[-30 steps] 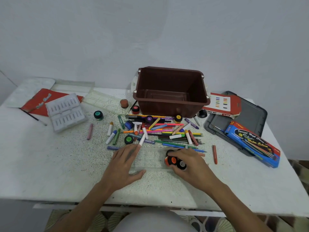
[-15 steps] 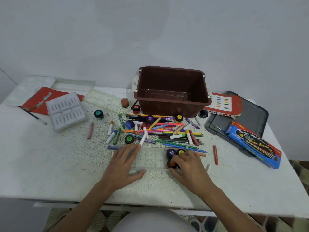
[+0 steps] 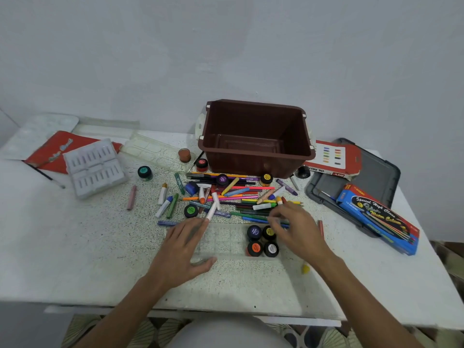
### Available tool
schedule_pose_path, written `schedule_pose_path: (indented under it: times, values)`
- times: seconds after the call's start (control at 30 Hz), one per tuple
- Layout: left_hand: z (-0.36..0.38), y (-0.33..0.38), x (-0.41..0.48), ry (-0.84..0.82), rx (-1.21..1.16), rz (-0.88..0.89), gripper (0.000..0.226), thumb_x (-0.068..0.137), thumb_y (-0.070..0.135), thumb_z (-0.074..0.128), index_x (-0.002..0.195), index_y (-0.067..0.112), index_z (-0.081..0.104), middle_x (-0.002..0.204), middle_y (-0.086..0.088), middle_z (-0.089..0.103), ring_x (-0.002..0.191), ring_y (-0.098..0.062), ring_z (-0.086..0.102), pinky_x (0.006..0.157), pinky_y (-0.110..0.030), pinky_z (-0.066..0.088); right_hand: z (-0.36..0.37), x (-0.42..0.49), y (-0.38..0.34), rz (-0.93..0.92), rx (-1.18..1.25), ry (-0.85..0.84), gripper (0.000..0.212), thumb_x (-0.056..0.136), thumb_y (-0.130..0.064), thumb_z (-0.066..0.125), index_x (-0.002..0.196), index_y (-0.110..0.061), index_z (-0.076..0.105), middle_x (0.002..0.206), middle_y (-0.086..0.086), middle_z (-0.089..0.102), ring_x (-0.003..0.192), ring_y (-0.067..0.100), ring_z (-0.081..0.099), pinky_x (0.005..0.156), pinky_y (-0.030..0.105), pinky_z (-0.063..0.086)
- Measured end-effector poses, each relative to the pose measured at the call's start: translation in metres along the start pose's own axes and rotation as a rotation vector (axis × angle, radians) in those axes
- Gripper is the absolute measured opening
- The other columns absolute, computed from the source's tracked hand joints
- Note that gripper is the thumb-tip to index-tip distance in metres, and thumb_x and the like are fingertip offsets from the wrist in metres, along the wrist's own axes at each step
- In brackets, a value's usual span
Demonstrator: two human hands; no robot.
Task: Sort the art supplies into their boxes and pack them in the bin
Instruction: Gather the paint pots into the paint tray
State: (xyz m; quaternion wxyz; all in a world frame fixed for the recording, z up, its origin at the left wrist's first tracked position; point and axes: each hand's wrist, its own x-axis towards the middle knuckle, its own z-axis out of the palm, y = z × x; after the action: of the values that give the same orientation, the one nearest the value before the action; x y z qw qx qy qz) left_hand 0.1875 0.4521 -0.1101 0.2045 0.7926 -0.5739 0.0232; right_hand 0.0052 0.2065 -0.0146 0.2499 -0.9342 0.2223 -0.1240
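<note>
Currently we judge the step in hand to be filling the clear pot tray, which lies on the bench near the front edge.

Left hand: flat on the tray's left part, fingers straight and spread, pinning it. Right hand: over the pen pile, fingers apart and loosely curled, holding nothing we can make out.

Method:
- We keep the left palm down so the light tray cannot slide.
- We take one pot at a time by its cap.
- We seat it upright in the free cell next to those filled.

Counts:
- Paint pots in tray: four.
- Loose pots on the bench: at least seven.
- Brown bin: one, behind the pile, with nothing visible inside.
- Cardboard boxes: three.
</note>
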Motion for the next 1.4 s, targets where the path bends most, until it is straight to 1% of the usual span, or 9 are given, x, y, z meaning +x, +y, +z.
schedule_pose_path:
  times: [0.1, 0.27, 0.43, 0.67, 0.8, 0.93, 1.1, 1.27, 1.4]
  values:
    - [-0.001, 0.000, 0.000, 0.006, 0.001, 0.003, 0.086, 0.087, 0.066, 0.056, 0.149, 0.009, 0.038, 0.145, -0.008, 0.046, 0.134, -0.026, 0.044, 0.103, -0.050, 0.043, -0.004, 0.024, 0.005, 0.048, -0.005, 0.032, 0.005, 0.092, -0.021, 0.063, 0.087, -0.020, 0.064, 0.084, -0.007, 0.058, 0.076, 0.011, 0.051, 0.065, 0.026, 0.036]
    - [-0.002, 0.002, 0.000, 0.005, -0.001, -0.003, 0.086, 0.087, 0.066, 0.055, 0.150, 0.010, 0.038, 0.145, -0.008, 0.046, 0.134, -0.026, 0.043, 0.104, -0.049, 0.043, 0.001, 0.060, 0.011, 0.122, -0.050, 0.071, 0.010, 0.091, -0.023, 0.062, 0.090, -0.015, 0.068, 0.091, 0.001, 0.064, 0.080, 0.018, 0.060, 0.065, 0.033, 0.049]
    - [-0.001, 0.001, 0.000, 0.005, -0.004, -0.003, 0.086, 0.086, 0.065, 0.056, 0.149, 0.010, 0.039, 0.145, -0.007, 0.046, 0.134, -0.025, 0.043, 0.103, -0.050, 0.043, 0.012, 0.090, 0.017, 0.150, -0.193, 0.107, 0.016, 0.090, -0.025, 0.063, 0.098, -0.012, 0.067, 0.093, 0.011, 0.064, 0.084, 0.029, 0.061, 0.060, 0.031, 0.042]
    - [0.002, 0.000, 0.000, 0.033, -0.021, 0.009, 0.085, 0.086, 0.065, 0.058, 0.150, 0.012, 0.038, 0.145, -0.005, 0.045, 0.135, -0.024, 0.042, 0.104, -0.047, 0.042, 0.023, 0.109, 0.017, 0.088, -0.501, 0.004, 0.033, 0.095, -0.031, 0.055, 0.125, -0.017, 0.060, 0.113, 0.014, 0.059, 0.106, 0.035, 0.055, 0.087, 0.042, 0.049]
    - [0.002, -0.001, 0.000, 0.041, -0.015, 0.015, 0.085, 0.086, 0.064, 0.058, 0.150, 0.012, 0.037, 0.145, -0.005, 0.045, 0.135, -0.024, 0.042, 0.103, -0.047, 0.042, 0.025, 0.111, 0.017, 0.127, -0.364, -0.004, 0.032, 0.095, -0.021, 0.057, 0.126, -0.011, 0.059, 0.115, 0.018, 0.052, 0.106, 0.039, 0.054, 0.087, 0.043, 0.047]
    - [0.002, -0.001, -0.001, 0.031, -0.015, 0.005, 0.085, 0.087, 0.066, 0.056, 0.150, 0.012, 0.038, 0.146, -0.005, 0.045, 0.136, -0.023, 0.041, 0.104, -0.047, 0.041, 0.023, 0.096, 0.009, 0.019, -0.219, 0.102, 0.030, 0.091, -0.012, 0.062, 0.121, -0.005, 0.060, 0.110, 0.018, 0.049, 0.097, 0.037, 0.055, 0.080, 0.043, 0.049]
    - [0.002, -0.002, -0.001, 0.029, -0.016, 0.005, 0.085, 0.087, 0.066, 0.055, 0.150, 0.012, 0.037, 0.146, -0.005, 0.044, 0.136, -0.023, 0.040, 0.106, -0.046, 0.039, 0.016, 0.062, -0.019, -0.162, -0.014, 0.148, 0.020, 0.090, -0.015, 0.068, 0.108, -0.010, 0.061, 0.105, 0.005, 0.049, 0.076, 0.017, 0.054, 0.068, 0.029, 0.049]
    - [0.003, -0.001, -0.001, 0.018, -0.009, 0.003, 0.086, 0.086, 0.067, 0.055, 0.151, 0.013, 0.036, 0.147, -0.004, 0.044, 0.136, -0.022, 0.040, 0.107, -0.045, 0.039, 0.016, 0.024, -0.037, -0.206, 0.057, 0.044, 0.016, 0.087, -0.016, 0.072, 0.099, -0.010, 0.064, 0.101, 0.002, 0.054, 0.087, 0.005, 0.047, 0.080, 0.011, 0.037]
    - [0.002, 0.000, 0.000, 0.019, -0.007, 0.001, 0.086, 0.086, 0.067, 0.054, 0.150, 0.013, 0.037, 0.146, -0.005, 0.044, 0.136, -0.022, 0.040, 0.107, -0.043, 0.038, 0.024, 0.005, -0.039, -0.209, 0.047, -0.069, 0.019, 0.090, -0.022, 0.068, 0.107, -0.013, 0.064, 0.106, -0.001, 0.055, 0.096, 0.013, 0.051, 0.082, 0.024, 0.045]
